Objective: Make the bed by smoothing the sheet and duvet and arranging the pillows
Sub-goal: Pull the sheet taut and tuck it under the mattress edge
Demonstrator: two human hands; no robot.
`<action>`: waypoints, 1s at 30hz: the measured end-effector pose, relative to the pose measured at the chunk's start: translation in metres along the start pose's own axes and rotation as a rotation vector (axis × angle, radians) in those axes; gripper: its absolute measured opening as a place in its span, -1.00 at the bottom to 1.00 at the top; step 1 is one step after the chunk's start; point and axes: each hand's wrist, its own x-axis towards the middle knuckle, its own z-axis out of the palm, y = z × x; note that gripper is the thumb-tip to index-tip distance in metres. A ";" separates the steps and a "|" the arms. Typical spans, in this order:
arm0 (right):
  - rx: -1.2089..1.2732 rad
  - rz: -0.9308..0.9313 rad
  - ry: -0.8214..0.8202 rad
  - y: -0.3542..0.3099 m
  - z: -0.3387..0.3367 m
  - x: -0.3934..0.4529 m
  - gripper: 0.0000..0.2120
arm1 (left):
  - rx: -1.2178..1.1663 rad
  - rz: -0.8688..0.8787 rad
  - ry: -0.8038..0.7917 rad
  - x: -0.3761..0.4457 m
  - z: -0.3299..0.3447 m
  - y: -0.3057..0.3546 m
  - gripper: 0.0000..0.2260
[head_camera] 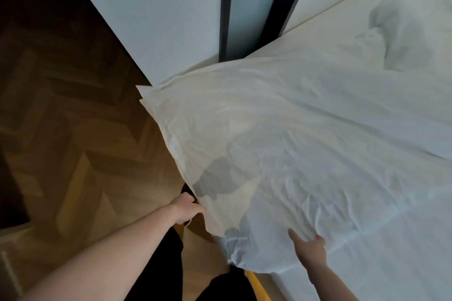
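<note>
A white sheet (281, 134) billows in the air over the near left corner of the bed (391, 264), thin enough that floor and shadow show through it. My left hand (187, 206) grips the sheet's left edge, its fingers hidden under the cloth. My right hand (310, 250) holds the sheet's near edge, thumb spread on top and fingers tucked beneath. A rumpled white pillow or duvet (411, 22) lies at the far right of the bed.
Herringbone wood floor (68, 117) fills the left. A white wall (159, 7) with a dark-framed glass panel (247, 2) stands beyond the bed. My dark-clothed legs (171, 271) are at the bottom, close to the bed's edge.
</note>
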 end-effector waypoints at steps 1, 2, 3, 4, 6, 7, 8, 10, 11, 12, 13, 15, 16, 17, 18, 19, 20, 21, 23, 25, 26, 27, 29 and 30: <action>0.019 0.037 0.011 0.004 -0.001 0.009 0.12 | -0.033 -0.001 -0.012 -0.003 0.016 -0.003 -0.74; 0.038 0.073 0.022 0.008 -0.002 0.018 0.15 | -0.054 -0.004 -0.016 -0.002 0.032 -0.009 -0.75; 0.068 0.107 0.043 0.009 -0.004 0.024 0.17 | -0.055 -0.008 -0.022 0.001 0.050 -0.018 -0.73; 0.095 0.136 0.069 0.014 -0.006 0.035 0.18 | -0.057 0.003 -0.017 -0.001 0.069 -0.024 -0.69; 0.191 0.192 0.063 0.022 -0.013 0.045 0.18 | -0.112 0.007 -0.003 -0.002 0.109 -0.042 -0.49; 0.264 0.215 0.010 0.031 -0.016 0.051 0.17 | -0.145 -0.022 0.005 -0.004 0.130 -0.050 -0.35; 0.337 0.219 -0.073 0.039 -0.019 0.057 0.10 | -0.178 -0.061 -0.001 -0.006 0.152 -0.060 -0.26; 0.467 0.208 -0.248 0.053 -0.025 0.064 -0.18 | -0.306 -0.157 -0.054 -0.010 0.192 -0.077 -0.03; 0.504 0.193 -0.295 0.060 -0.027 0.069 -0.27 | -0.395 -0.195 -0.087 -0.011 0.211 -0.085 0.09; 0.543 0.185 -0.337 0.067 -0.027 0.072 -0.33 | -0.477 -0.231 -0.111 -0.011 0.229 -0.092 0.17; 0.573 0.168 -0.369 0.073 -0.026 0.075 -0.38 | -0.556 -0.264 -0.151 -0.012 0.243 -0.096 0.17; 0.622 0.112 -0.414 0.083 -0.020 0.077 -0.48 | -0.724 -0.293 -0.241 -0.011 0.266 -0.100 0.08; 0.640 0.082 -0.417 0.087 -0.016 0.077 -0.52 | -0.843 -0.297 -0.269 -0.010 0.276 -0.099 0.06; 0.654 0.047 -0.406 0.091 -0.013 0.078 -0.55 | -0.989 -0.292 -0.268 -0.006 0.285 -0.098 0.03; 0.673 0.017 -0.401 0.096 -0.010 0.079 -0.56 | -1.138 -0.268 -0.253 0.000 0.292 -0.097 -0.03; 0.685 -0.016 -0.397 0.099 -0.010 0.078 -0.57 | -1.276 -0.214 -0.232 0.007 0.296 -0.095 -0.13; 0.700 -0.040 -0.407 0.103 -0.010 0.077 -0.56 | -1.398 -0.150 -0.208 0.013 0.300 -0.093 -0.22; 0.712 -0.067 -0.406 0.108 -0.011 0.076 -0.56 | -1.501 -0.092 -0.171 0.019 0.303 -0.091 -0.33; 0.726 -0.125 -0.395 0.114 -0.020 0.068 -0.56 | -1.591 -0.016 -0.093 0.015 0.306 -0.085 -0.53; 0.735 -0.187 -0.378 0.119 -0.030 0.054 -0.58 | -1.520 -0.011 -0.027 0.003 0.312 -0.086 -0.70; 0.738 -0.209 -0.372 0.122 -0.035 0.046 -0.60 | -1.449 -0.022 0.006 -0.002 0.316 -0.091 -0.80; 0.740 -0.228 -0.365 0.125 -0.041 0.039 -0.62 | -1.377 -0.038 0.045 -0.009 0.321 -0.096 -0.87; 0.737 -0.265 -0.328 0.137 -0.053 0.027 -0.69 | -1.211 -0.061 0.118 -0.029 0.331 -0.105 -0.79; 0.722 -0.278 -0.304 0.146 -0.060 0.020 -0.70 | -1.111 -0.065 0.169 -0.038 0.338 -0.111 -0.71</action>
